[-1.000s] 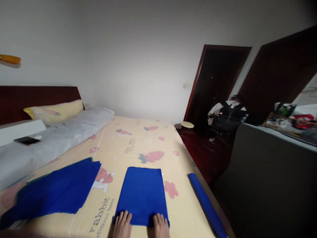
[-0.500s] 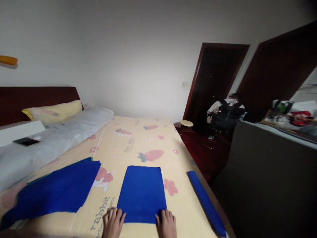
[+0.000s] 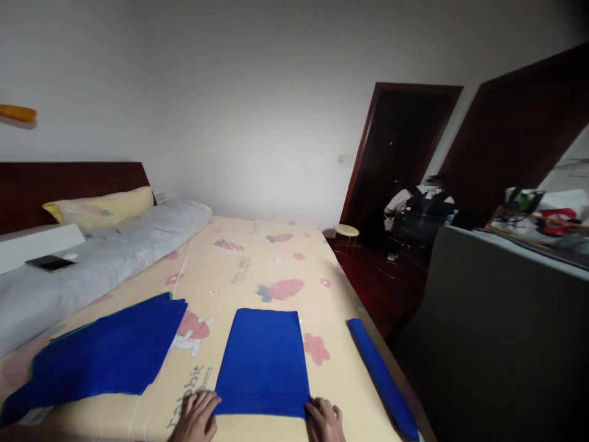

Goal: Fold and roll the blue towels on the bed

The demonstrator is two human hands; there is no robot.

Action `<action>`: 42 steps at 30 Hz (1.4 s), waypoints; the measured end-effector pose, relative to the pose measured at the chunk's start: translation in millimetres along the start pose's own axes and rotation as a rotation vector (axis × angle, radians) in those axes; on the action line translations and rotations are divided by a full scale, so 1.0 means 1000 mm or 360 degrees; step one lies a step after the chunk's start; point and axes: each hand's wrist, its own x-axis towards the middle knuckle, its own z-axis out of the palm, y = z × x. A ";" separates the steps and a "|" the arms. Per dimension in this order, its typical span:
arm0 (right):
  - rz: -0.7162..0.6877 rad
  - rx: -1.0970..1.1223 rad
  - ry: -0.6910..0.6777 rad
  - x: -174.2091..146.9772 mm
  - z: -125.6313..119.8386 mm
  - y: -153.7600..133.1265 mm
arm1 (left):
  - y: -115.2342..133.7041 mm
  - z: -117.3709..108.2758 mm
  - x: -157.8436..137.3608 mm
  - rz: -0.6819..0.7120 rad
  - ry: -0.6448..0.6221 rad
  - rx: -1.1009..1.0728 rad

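A folded blue cloth (image 3: 264, 365) lies flat on the bed in front of me, its near edge toward me. At its near left corner is my left hand (image 3: 199, 416), the fingers drawn together and the tips pinching the edge. My right hand (image 3: 326, 418) grips the near right corner in the same way, with its fingers curled. To the left lies a loose stack of blue cloths (image 3: 105, 350) with green edging, its layers uneven. A rolled or narrowly folded blue cloth (image 3: 381, 377) rests along the bed's right edge.
The bed's printed yellow sheet (image 3: 248, 264) spreads around the cloths. A grey rolled quilt (image 3: 138, 245), a yellow pillow (image 3: 101, 207) and a dark phone-like device (image 3: 50, 263) are at the left. Beyond the right edge are a stool (image 3: 346, 230), a seated person (image 3: 418, 209) and a dark panel (image 3: 488, 337).
Both hands have moved outward, from on top of the near edge to the near corners of the folded cloth. The cloth's near edge looks slightly wider and flatter.
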 end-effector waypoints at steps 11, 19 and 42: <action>-0.0131 0.0095 -0.0217 0.030 -0.034 -0.005 | -0.008 -0.013 0.009 -0.0157 -0.0032 -0.0110; 0.0076 0.0243 -0.0344 0.044 -0.047 -0.016 | 0.002 -0.035 0.039 -0.0390 -0.0308 -0.0285; 0.0065 -0.0243 0.0061 0.062 0.027 -0.068 | 0.062 0.025 0.058 -0.0437 0.0023 0.0151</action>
